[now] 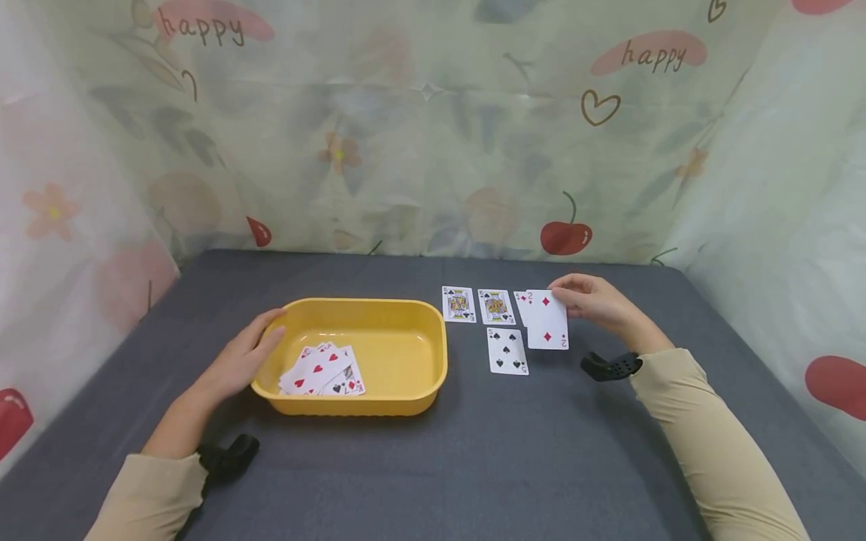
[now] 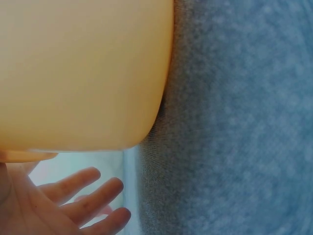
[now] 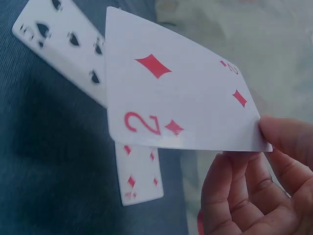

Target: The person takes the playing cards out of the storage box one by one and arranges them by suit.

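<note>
My right hand pinches a two of diamonds by its top right corner, thumb on the face. The card is raised, covering part of another diamonds card. Left of it lie two kings, one of clubs and one of spades. Below that row is a five of spades, face up. With its thumb over the rim, my left hand holds the left end of a yellow plastic basin; its other fingers reach outside the wall. Several overlapping cards lie inside the basin.
A dark grey cloth covers the table. Behind it hangs a printed curtain with cherries, flowers and lettering; similar sheets enclose both sides. Each wrist bears a black strap device.
</note>
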Available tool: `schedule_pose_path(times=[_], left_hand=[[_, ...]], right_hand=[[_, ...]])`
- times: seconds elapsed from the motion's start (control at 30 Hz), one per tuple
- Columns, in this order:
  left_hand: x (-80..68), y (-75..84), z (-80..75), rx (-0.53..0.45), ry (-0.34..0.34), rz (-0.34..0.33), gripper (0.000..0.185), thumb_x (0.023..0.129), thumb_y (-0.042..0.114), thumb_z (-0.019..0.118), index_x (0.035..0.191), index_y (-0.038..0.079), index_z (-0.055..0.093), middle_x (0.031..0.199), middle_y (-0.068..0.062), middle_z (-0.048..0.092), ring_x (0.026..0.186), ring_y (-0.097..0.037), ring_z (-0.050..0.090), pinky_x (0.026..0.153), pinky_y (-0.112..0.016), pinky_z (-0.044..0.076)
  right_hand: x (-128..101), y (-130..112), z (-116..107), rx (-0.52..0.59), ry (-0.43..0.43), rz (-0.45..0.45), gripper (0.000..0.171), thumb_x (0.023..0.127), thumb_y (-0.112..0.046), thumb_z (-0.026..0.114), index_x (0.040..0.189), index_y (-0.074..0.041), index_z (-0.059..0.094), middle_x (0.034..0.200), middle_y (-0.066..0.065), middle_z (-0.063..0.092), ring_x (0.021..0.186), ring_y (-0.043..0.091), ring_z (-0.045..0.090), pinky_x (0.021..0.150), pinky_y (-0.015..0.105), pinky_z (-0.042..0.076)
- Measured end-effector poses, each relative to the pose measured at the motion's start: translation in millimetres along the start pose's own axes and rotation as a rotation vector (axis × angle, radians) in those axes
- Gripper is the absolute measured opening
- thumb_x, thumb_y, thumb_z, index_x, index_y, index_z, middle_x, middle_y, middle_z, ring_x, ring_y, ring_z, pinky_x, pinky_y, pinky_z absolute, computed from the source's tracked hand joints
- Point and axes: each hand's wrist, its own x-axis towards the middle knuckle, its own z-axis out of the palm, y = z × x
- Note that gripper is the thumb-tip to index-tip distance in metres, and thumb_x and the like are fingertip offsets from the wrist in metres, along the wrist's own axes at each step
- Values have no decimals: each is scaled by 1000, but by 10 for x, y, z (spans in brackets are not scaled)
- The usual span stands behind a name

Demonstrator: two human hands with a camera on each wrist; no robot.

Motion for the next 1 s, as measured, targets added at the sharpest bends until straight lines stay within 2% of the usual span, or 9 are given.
schedule_pose_path(times=[0.23,0.47,0.77,1.0], left_hand=[[-3,5,-2,-3,-3,0,63,100,44,32,147,4,20,150,-26,22,135,-44,26,107,-61,24],[-1,3,-4,-4,-6,-3,63,100,44,32,147,4,19,150,-26,22,134,-43,28,107,-60,26],[2,-21,11,-1,8,-3,63,100,45,32,147,5,20,150,-25,23,133,-42,30,106,-60,27],[1,-33,7,-9,0,-1,63,100,44,31,147,5,19,151,-26,21,134,-44,28,106,-61,25]], right_hand=[[-6,197,-30,-98,1,102,47,93,-36,55,124,-1,50,111,6,61,92,12,55,82,25,47],[13,325,-1,-139,-29,115,48,93,-36,56,123,1,52,113,10,62,94,14,54,79,23,46],[31,404,66,-150,-49,137,38,92,-25,58,118,3,55,92,-1,63,80,11,54,69,22,46],[36,418,80,-171,-47,122,38,91,-23,60,118,3,57,93,0,64,80,9,53,69,21,47]])
